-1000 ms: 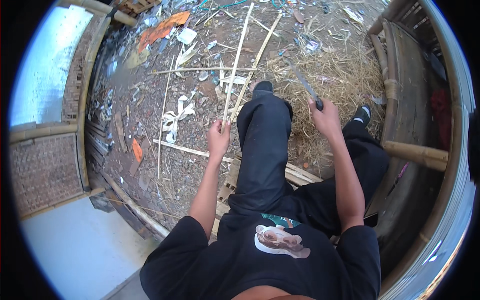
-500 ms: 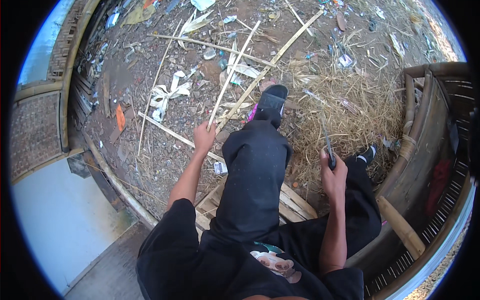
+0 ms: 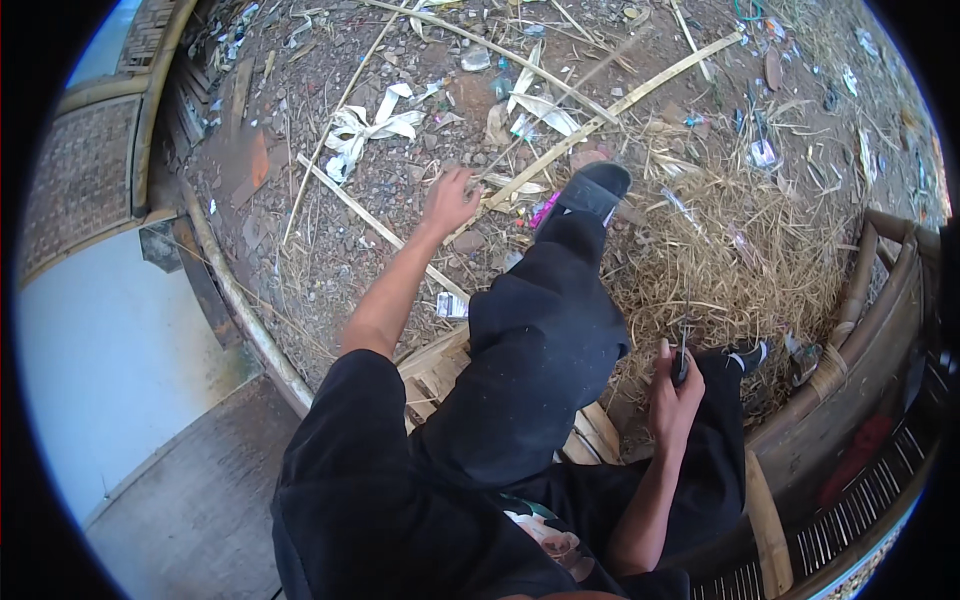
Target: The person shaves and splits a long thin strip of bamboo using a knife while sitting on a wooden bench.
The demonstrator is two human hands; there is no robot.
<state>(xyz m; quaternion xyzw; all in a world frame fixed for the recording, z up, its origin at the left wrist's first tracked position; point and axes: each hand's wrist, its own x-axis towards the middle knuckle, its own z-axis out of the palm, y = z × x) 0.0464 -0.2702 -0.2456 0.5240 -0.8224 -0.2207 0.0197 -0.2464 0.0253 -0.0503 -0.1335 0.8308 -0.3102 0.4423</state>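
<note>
My left hand (image 3: 452,203) is stretched out over the littered ground, its fingers apart. Just beyond the fingertips, a thin bamboo strip (image 3: 600,66) is smeared by motion and points away to the upper right. A wider pale bamboo strip (image 3: 620,105) lies on the ground close by, running nearly the same way. In my right hand (image 3: 676,388), above my bent right leg, is a knife (image 3: 681,367). My fingers wrap its dark handle, and the narrow blade points away from me.
More strips (image 3: 385,231) lie crossed on the ground among stones, plastic scraps and a white knotted bag (image 3: 360,130). Dry straw (image 3: 720,260) is heaped at right, beside a bamboo-framed bench (image 3: 840,360). Wooden slats (image 3: 440,365) show beneath my leg. A small white box (image 3: 452,305) lies near my knee.
My left hand has moved up and forward, and its fingers have loosened from the thin strip, which has swung to the right. My right hand still holds the knife. The whole view has shifted.
</note>
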